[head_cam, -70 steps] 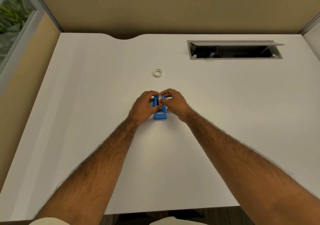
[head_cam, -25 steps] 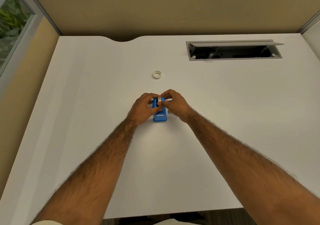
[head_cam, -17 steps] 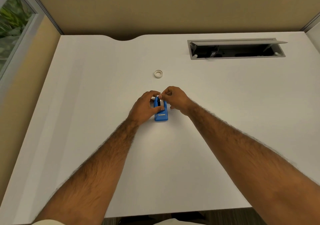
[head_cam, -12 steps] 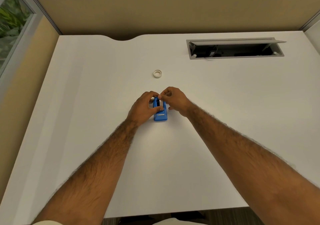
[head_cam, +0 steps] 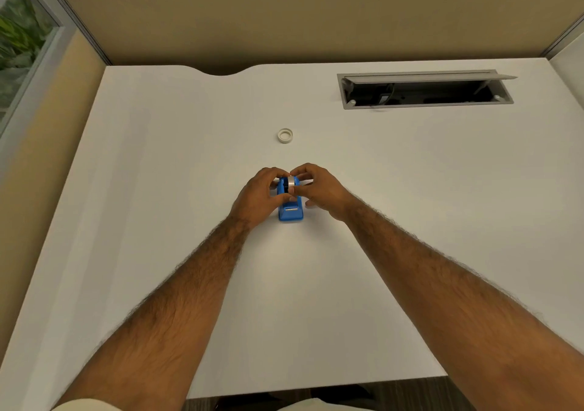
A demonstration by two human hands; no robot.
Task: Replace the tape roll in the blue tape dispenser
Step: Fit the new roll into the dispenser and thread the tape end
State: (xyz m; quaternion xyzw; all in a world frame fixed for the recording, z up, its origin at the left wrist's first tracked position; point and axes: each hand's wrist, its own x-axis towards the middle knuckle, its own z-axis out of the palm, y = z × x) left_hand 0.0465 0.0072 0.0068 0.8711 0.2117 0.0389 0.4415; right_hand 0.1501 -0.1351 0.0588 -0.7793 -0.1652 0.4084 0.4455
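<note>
The blue tape dispenser (head_cam: 290, 213) stands on the white desk (head_cam: 158, 221) at its middle, cutter end toward me. My left hand (head_cam: 257, 195) grips the dispenser's left side. My right hand (head_cam: 319, 189) pinches a whitish tape roll (head_cam: 291, 182) that sits at the top of the dispenser's slot, fingers around its right side. Whether the roll is fully seated is hidden by the fingers. A second small white ring, a tape roll or core (head_cam: 285, 135), lies flat on the desk farther back.
An open grey cable hatch (head_cam: 423, 89) is set into the desk at the back right. Beige partition walls close the back and left. The desk's near edge runs just above my lap.
My right hand has shifted slightly around the roll at the dispenser's top while my left hand kept its grip. The dispenser stays in the same place.
</note>
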